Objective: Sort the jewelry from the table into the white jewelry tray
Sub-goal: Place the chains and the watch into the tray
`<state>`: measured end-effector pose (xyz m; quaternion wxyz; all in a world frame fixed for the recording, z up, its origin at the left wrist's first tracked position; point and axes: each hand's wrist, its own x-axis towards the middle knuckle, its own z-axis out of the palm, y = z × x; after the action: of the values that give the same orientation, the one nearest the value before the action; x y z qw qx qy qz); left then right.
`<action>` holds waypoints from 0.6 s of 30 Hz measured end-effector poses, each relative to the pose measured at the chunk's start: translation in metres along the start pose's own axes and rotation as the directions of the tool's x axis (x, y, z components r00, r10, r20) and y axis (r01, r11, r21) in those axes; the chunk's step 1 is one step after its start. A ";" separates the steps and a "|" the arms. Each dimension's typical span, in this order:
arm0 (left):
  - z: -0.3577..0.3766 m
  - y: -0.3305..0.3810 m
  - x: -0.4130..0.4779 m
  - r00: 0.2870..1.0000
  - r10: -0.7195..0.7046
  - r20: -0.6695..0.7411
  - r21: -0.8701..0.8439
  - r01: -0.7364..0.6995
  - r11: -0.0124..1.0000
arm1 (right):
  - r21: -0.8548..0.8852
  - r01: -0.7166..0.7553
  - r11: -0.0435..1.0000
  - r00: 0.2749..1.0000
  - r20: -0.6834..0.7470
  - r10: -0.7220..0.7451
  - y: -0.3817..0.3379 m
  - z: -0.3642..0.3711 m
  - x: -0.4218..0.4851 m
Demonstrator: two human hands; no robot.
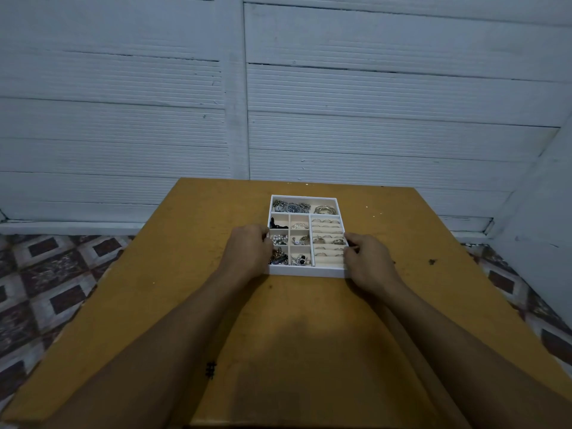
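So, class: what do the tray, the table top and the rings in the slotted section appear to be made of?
White jewelry tray: smooth matte white walls, cream lining, probably a soft fabric; core unclear.
Table: flat yellow-brown board, scuffed, likely painted or laminated wood.
Rings: silvery and glinting, apparently metal; too small to tell more.

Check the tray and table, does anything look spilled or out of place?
Nothing stands out. The white jewelry tray sits flat on the table, jewelry inside its compartments, left hand and right hand gripping its sides.
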<state>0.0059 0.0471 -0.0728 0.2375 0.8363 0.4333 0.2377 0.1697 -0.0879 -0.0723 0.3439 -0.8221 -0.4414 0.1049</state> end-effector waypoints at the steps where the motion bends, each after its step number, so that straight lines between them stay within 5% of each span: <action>1: 0.000 0.001 0.002 1.000 -0.003 0.004 0.013 0.003 1.000 | -0.001 -0.006 1.000 1.000 0.004 0.006 -0.001 0.000 0.002; 18: -0.019 0.015 -0.065 0.993 0.112 -0.034 0.029 -0.111 0.993 | 0.109 0.014 0.994 1.000 0.021 -0.016 -0.023 -0.019 -0.047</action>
<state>-0.0292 -0.0118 -0.0617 0.2047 0.8579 0.3934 0.2595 0.1365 -0.1257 -0.0489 0.3840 -0.7977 -0.4448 0.1352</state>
